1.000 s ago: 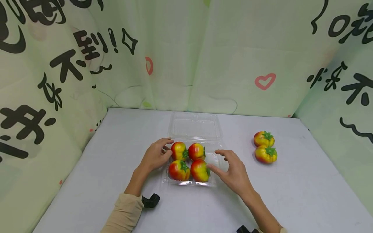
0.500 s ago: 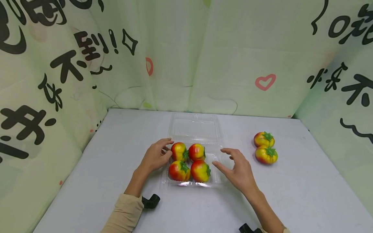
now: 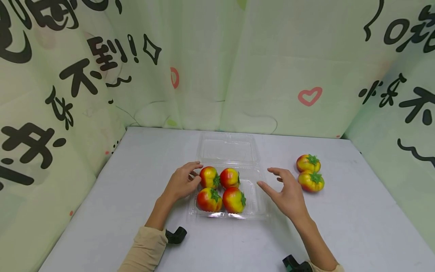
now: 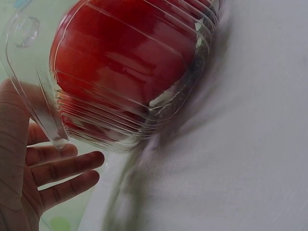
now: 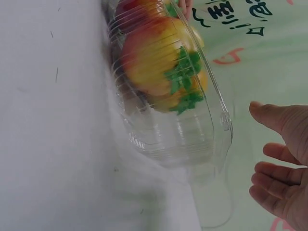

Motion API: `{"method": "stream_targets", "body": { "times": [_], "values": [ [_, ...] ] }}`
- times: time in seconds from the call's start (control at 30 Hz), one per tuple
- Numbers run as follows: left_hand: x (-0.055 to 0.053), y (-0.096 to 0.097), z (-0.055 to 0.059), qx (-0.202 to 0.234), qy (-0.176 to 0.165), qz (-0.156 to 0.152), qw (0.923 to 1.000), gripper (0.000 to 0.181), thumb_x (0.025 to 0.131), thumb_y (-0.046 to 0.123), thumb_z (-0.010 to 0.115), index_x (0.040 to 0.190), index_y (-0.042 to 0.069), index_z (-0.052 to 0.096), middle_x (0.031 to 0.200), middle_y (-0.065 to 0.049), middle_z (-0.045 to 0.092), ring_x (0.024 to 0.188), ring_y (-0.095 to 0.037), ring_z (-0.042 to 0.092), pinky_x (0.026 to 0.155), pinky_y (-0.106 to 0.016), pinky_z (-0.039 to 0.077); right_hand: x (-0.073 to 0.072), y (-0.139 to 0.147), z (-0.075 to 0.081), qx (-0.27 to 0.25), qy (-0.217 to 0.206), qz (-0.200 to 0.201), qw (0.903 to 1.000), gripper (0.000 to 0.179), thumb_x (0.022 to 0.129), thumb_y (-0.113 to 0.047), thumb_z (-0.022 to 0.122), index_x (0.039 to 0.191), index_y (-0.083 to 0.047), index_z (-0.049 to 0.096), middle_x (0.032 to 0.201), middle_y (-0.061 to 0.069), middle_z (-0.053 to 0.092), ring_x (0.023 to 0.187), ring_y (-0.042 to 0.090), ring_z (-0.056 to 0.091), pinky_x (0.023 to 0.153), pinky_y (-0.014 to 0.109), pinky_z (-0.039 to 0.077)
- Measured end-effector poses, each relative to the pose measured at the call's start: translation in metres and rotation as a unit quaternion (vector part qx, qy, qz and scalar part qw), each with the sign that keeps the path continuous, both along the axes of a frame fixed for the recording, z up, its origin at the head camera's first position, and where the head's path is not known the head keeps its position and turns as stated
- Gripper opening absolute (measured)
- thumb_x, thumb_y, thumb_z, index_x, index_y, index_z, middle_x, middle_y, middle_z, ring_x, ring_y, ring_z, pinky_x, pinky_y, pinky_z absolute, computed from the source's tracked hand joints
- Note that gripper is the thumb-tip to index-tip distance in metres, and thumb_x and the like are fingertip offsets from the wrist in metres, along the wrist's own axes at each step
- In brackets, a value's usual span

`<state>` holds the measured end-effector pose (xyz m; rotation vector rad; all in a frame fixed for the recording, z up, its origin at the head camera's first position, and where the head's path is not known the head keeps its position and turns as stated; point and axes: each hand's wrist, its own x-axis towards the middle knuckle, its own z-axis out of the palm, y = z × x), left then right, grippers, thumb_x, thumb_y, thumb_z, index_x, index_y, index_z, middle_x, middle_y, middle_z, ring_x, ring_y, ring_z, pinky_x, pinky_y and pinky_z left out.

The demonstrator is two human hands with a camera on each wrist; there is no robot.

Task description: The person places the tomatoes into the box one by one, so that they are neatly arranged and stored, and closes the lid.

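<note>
Several round, ribbed red-and-yellow fruits point(image 3: 209, 199) with green leafy tops sit in the left part of a clear plastic clamshell box point(image 3: 255, 206). Its lid point(image 3: 227, 148) lies folded back on the far side. At the box's left edge is my left hand point(image 3: 183, 182), fingers loosely extended by the rim. The left wrist view shows that hand's fingers point(image 4: 67, 171) beside the clear wall, with a fruit behind the plastic. My right hand point(image 3: 287, 196) hovers off the box's right edge, thumb and fingers spread with nothing between them. It also shows, apart from the box, in the right wrist view point(image 5: 284, 168).
Two more such fruits, a farther one point(image 3: 308, 163) and a nearer one point(image 3: 310, 181), stand together on the white table point(image 3: 340, 211) to the right. A pale green curtain point(image 3: 265, 68) with black writing encloses the back and sides.
My right hand has moved right and slightly away from me, off the near right fruit in the box and past the box's right edge. The left hand has stayed in place.
</note>
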<state>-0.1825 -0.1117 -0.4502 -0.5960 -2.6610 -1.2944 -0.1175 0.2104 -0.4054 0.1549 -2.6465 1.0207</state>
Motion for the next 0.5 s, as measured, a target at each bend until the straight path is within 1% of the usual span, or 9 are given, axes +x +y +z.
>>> {"method": "stream_targets", "body": {
  "times": [0.2,0.5],
  "values": [
    [0.001,0.000,0.001,-0.003,-0.001,0.003,1.0000,0.042,0.090,0.012,0.061,0.129,0.000,0.068,0.140,-0.017,0.062,0.098,-0.028,0.072,0.086,-0.041,0.062,-0.001,0.005,0.004,-0.009,0.005,-0.012,0.9999,0.054,0.087,-0.024,0.082,0.130,0.001,0.062,0.130,0.021,0.063,0.118,0.041,0.059,0.100,0.060,0.051],
    [0.001,0.001,0.001,-0.006,-0.004,0.008,0.9999,0.042,0.090,0.012,0.061,0.130,0.001,0.068,0.140,-0.016,0.062,0.099,-0.028,0.072,0.086,-0.041,0.062,-0.005,0.017,0.004,-0.001,0.018,-0.035,0.9992,0.054,0.088,-0.022,0.081,0.131,0.002,0.060,0.130,0.022,0.062,0.117,0.042,0.059,0.098,0.061,0.051]
  ]
}}
